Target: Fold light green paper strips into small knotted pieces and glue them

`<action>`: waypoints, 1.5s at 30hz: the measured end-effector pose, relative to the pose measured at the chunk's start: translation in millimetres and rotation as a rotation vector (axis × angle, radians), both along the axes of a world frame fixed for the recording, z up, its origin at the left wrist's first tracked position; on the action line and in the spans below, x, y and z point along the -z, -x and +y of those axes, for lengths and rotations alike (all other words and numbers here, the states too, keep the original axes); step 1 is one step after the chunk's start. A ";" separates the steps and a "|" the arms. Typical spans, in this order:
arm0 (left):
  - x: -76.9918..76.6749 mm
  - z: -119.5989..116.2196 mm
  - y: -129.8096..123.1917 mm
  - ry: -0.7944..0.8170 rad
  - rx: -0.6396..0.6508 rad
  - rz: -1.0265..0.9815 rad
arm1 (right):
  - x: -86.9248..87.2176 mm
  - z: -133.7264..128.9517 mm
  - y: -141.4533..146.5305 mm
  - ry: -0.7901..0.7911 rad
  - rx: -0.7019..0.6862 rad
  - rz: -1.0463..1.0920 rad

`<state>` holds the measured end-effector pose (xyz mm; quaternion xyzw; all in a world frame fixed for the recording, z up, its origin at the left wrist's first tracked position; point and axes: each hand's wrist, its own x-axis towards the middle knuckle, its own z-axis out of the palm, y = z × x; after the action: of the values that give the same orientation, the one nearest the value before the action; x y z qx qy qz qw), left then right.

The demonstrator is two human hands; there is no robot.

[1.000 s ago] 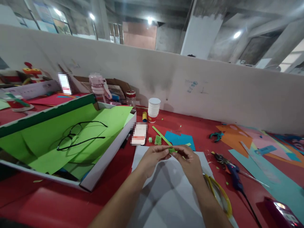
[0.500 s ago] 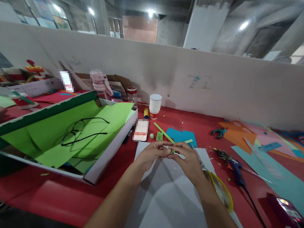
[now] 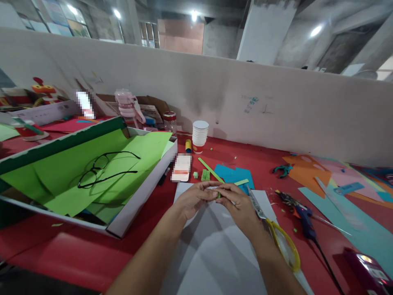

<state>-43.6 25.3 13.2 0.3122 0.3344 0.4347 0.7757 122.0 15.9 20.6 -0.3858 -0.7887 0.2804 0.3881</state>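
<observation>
My left hand (image 3: 198,200) and my right hand (image 3: 241,203) meet above a white paper sheet (image 3: 219,256). Both sets of fingers pinch a small piece of green paper (image 3: 219,195), mostly hidden by the fingertips. Just beyond the hands are a folded green paper piece (image 3: 205,175), a tiny pale green block (image 3: 195,175) and a long green paper strip (image 3: 210,169). Blue paper (image 3: 231,175) lies behind my right hand. Yellow-handled scissors (image 3: 284,241) rest beside my right forearm, blades pointing away from me.
On the left, a box (image 3: 144,186) holds green paper and black-framed glasses (image 3: 102,169). Stacked paper cups (image 3: 200,137) stand near the wall. To the right lie a glue gun (image 3: 303,219), teal pliers (image 3: 282,171), orange paper (image 3: 308,176) and a dark red device (image 3: 368,270).
My right hand has shifted slightly left, closer to my left fingers, and less of the green piece shows between them. More of the scissor blades is visible.
</observation>
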 end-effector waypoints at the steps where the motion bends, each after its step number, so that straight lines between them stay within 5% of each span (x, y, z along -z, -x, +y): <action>1: 0.1 0.1 -0.6 0.008 -0.006 -0.025 | 0.4 0.1 0.6 0.002 0.003 0.019; 9: 1.7 -0.9 -6.6 0.031 -0.088 0.069 | 9.0 2.0 0.6 -0.094 0.068 -0.033; 15: -1.3 -1.1 -3.3 0.020 -0.032 0.178 | 12.4 0.9 2.0 -0.012 0.087 -0.021; 24: -4.9 -2.4 -3.5 -0.037 -0.014 0.079 | 2.0 1.4 3.0 0.096 -0.052 0.036; 30: -0.6 -2.3 -7.1 0.003 -0.127 0.073 | 11.1 4.4 2.6 0.079 0.102 0.096; 38: 6.2 -1.1 -3.2 0.016 -0.045 0.047 | 1.6 4.0 -2.3 0.070 -0.001 0.098; 45: 3.3 -3.8 -9.7 0.060 -0.061 -0.003 | 5.3 5.3 -0.7 0.042 0.074 0.108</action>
<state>-34.0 21.5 9.9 0.2779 0.3554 0.4486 0.7715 122.7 21.2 15.3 -0.4072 -0.7457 0.3025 0.4320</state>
